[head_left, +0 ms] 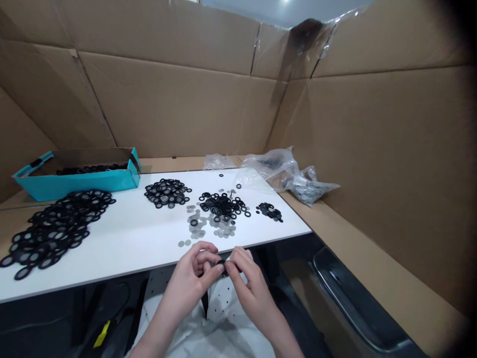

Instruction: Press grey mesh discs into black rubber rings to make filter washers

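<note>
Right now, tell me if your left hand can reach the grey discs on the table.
Probably yes: the left hand sits at the table's front edge, close to the grey discs, and nothing lies between. Its fingers are busy at a black ring, though.

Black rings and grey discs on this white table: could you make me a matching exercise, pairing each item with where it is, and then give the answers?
Items:
1. Turquoise cardboard box
2. Clear plastic bags
3. Grey discs
4. Black ring

Places:
A. Between the left hand and right hand
B. On the white table, just beyond the hands
C. On the brown surface, far right
D. On the brown surface, far left

Pairs: 1-D, 2-C, 3-B, 4-A.
</note>
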`<act>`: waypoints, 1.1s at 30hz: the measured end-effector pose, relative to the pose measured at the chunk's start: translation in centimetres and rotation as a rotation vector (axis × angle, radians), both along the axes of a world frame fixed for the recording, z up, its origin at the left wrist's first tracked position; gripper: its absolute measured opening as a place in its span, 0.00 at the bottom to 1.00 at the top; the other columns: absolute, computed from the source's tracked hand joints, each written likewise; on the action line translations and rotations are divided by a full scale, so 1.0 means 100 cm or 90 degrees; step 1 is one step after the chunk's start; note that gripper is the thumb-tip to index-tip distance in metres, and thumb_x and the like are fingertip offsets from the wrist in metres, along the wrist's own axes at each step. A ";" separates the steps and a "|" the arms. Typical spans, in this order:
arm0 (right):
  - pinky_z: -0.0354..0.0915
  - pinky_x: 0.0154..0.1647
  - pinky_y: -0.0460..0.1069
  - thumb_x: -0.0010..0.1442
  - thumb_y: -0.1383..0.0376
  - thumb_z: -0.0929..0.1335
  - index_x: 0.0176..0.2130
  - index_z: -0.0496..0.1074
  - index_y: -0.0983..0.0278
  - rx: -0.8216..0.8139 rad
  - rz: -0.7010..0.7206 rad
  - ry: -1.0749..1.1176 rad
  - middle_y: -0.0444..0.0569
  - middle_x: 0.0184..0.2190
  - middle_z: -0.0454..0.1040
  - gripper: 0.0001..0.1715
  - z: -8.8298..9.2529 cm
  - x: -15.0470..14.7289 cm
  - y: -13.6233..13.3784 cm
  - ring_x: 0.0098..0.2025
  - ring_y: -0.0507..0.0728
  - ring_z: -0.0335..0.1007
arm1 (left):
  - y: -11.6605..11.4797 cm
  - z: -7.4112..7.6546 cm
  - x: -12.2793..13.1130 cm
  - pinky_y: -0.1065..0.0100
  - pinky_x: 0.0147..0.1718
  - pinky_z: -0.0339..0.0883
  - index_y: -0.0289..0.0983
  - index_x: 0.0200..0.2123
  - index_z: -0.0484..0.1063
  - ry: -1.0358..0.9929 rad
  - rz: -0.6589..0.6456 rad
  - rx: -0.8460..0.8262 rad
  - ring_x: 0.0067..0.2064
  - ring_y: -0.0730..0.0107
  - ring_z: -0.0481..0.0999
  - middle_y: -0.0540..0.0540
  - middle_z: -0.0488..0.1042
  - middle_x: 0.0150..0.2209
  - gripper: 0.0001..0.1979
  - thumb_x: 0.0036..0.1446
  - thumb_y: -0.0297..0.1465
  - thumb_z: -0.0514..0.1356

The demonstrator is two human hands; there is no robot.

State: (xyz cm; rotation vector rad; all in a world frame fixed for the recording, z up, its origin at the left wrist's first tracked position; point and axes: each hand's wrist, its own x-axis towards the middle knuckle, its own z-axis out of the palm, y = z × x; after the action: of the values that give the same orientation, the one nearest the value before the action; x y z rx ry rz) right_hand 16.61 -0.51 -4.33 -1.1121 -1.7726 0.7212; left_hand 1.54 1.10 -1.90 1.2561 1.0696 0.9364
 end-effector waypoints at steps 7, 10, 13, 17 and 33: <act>0.56 0.38 0.48 0.68 0.62 0.57 0.30 0.56 0.61 -0.070 0.021 -0.037 0.43 0.29 0.60 0.14 0.001 0.006 0.000 0.34 0.53 0.57 | 0.004 -0.008 -0.002 0.75 0.31 0.62 0.38 0.37 0.67 -0.085 0.038 -0.089 0.27 0.77 0.67 0.53 0.72 0.27 0.18 0.44 0.34 0.68; 0.59 0.41 0.47 0.66 0.63 0.60 0.39 0.61 0.60 -0.086 0.061 -0.035 0.45 0.36 0.62 0.03 0.009 0.013 -0.003 0.40 0.54 0.60 | 0.006 -0.014 -0.002 0.75 0.32 0.62 0.37 0.36 0.67 -0.128 0.030 -0.135 0.29 0.76 0.70 0.52 0.73 0.27 0.19 0.41 0.33 0.69; 0.61 0.45 0.47 0.64 0.66 0.62 0.42 0.63 0.59 -0.070 0.120 -0.038 0.47 0.40 0.63 0.04 0.013 0.015 -0.003 0.43 0.54 0.61 | 0.006 -0.017 -0.001 0.74 0.31 0.63 0.36 0.36 0.68 -0.154 0.012 -0.162 0.29 0.75 0.71 0.51 0.74 0.27 0.19 0.41 0.32 0.69; 0.61 0.39 0.48 0.60 0.67 0.66 0.36 0.60 0.61 -0.003 0.041 -0.081 0.46 0.35 0.63 0.07 0.006 0.006 0.006 0.39 0.55 0.62 | 0.012 -0.016 0.000 0.71 0.32 0.65 0.37 0.35 0.68 -0.124 0.022 -0.157 0.28 0.73 0.71 0.52 0.72 0.25 0.18 0.40 0.34 0.69; 0.58 0.46 0.50 0.58 0.67 0.65 0.37 0.75 0.65 -0.009 -0.262 -0.391 0.53 0.36 0.71 0.09 -0.004 0.159 0.150 0.45 0.59 0.63 | 0.184 -0.015 -0.117 0.62 0.36 0.64 0.34 0.39 0.71 0.612 0.314 0.279 0.42 0.49 0.74 0.36 0.76 0.40 0.17 0.50 0.39 0.56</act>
State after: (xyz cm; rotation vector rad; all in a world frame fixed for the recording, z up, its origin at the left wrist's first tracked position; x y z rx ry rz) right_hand 32.50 14.51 -4.76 -1.7725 -1.9248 0.1398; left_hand -10.18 19.49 -3.43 1.9365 2.0682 0.9643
